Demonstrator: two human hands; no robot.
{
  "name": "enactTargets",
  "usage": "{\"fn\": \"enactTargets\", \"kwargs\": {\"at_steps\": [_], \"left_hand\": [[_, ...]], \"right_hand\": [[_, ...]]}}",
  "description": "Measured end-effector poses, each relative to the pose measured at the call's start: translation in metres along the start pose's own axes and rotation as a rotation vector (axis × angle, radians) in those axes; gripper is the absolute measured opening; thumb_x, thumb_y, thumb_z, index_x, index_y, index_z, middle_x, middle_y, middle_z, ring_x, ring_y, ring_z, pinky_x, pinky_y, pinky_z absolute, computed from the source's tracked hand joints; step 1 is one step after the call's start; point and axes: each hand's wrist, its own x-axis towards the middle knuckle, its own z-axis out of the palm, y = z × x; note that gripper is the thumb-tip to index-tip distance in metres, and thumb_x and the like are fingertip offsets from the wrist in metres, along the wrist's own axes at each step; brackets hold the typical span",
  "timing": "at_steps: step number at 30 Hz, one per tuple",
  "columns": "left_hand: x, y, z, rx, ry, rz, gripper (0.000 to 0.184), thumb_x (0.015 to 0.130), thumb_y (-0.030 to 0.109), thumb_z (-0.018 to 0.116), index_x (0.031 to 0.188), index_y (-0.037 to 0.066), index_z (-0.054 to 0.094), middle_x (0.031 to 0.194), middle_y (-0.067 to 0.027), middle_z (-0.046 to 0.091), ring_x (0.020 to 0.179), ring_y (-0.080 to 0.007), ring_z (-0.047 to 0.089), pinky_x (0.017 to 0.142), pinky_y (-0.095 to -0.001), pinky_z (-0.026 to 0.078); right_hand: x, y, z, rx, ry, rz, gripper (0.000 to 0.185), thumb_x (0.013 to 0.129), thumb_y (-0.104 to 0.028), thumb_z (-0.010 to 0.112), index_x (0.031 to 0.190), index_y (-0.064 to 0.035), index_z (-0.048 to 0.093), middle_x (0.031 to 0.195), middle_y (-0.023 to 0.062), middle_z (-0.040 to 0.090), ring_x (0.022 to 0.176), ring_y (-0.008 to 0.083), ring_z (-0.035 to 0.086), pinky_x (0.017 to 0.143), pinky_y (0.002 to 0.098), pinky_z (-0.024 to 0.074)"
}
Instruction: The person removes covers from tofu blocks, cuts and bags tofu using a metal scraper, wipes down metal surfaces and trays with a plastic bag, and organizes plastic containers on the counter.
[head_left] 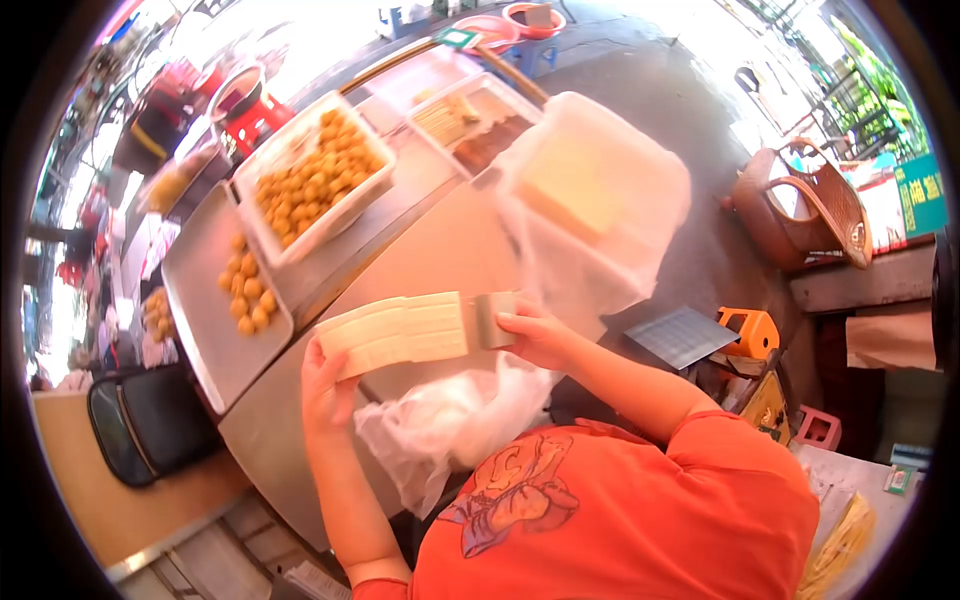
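My left hand (330, 385) grips the left end of a long pale-yellow slab (395, 335), scored into strips, which looks like tofu. At its right end my right hand (540, 335) is closed on a flat grey metal scraper (490, 320), with the blade close to the slab's edge. Whether the blade touches the slab I cannot tell. Below the slab, near my body, a white plastic bag (450, 415) lies with its mouth bunched up. Beyond my right hand stands a tub lined with clear plastic (640, 180), holding a big pale-yellow block (570, 190).
A white tub (375, 190) full of round golden balls stands on the left, beside a metal tray (205, 275) with several more. Farther back, a clear container (530, 108) holds pale and brown pieces. A brown wicker chair (800, 205) and a black bag (150, 425) flank the table.
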Motion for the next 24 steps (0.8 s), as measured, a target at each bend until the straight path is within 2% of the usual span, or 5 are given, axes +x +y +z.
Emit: {"fn": "enactTargets", "kwargs": {"at_steps": [7,13,17,21,24], "left_hand": [[0.128,-0.076,0.210,0.134,-0.180,-0.159,0.041,0.079,0.006,0.063,0.114,0.004,0.041,0.106,-0.0097,0.056,0.093,-0.0192,0.059,0.079,-0.0339,0.050],[0.249,-0.157,0.341,0.284,-0.314,-0.233,0.038,0.083,0.006,0.057,0.118,0.003,0.043,0.109,-0.0107,0.055,0.096,-0.0211,0.058,0.081,-0.0370,0.050],[0.314,-0.192,0.388,0.356,-0.329,-0.254,0.037,0.083,0.006,0.057,0.117,0.001,0.045,0.106,-0.0109,0.057,0.092,-0.0205,0.060,0.077,-0.0351,0.052],[0.351,-0.204,0.409,0.536,-0.177,-0.207,0.042,0.078,0.006,0.062,0.116,-0.002,0.046,0.100,-0.0107,0.059,0.084,-0.0191,0.061,0.069,-0.0333,0.053],[0.378,-0.213,0.407,0.813,-0.095,-0.246,0.024,0.082,0.006,0.057,0.104,0.000,0.054,0.095,-0.0086,0.061,0.088,-0.0198,0.060,0.069,-0.0323,0.052]], "right_hand": [[-0.088,-0.120,-0.124,0.112,0.262,-0.329,0.032,0.090,-0.012,0.048,0.122,-0.0061,0.048,0.116,0.0055,0.055,0.104,0.0175,0.055,0.089,0.0351,0.0445],[-0.111,-0.210,-0.202,0.110,0.411,-0.532,0.030,0.090,-0.014,0.048,0.119,-0.0049,0.050,0.115,0.0059,0.056,0.103,0.0173,0.055,0.089,0.0346,0.0453],[-0.098,-0.255,-0.242,0.096,0.451,-0.576,0.029,0.091,-0.014,0.047,0.119,-0.0056,0.050,0.115,0.0053,0.056,0.101,0.0170,0.056,0.089,0.0349,0.0455],[-0.066,-0.278,-0.273,0.153,0.463,-0.526,0.028,0.091,-0.014,0.047,0.118,-0.0057,0.049,0.112,0.0045,0.056,0.099,0.0157,0.057,0.084,0.0328,0.0487],[-0.043,-0.282,-0.285,0.168,0.480,-0.491,0.027,0.091,-0.014,0.047,0.116,-0.0065,0.050,0.111,0.0039,0.057,0.097,0.0143,0.057,0.080,0.0317,0.0498]]}}
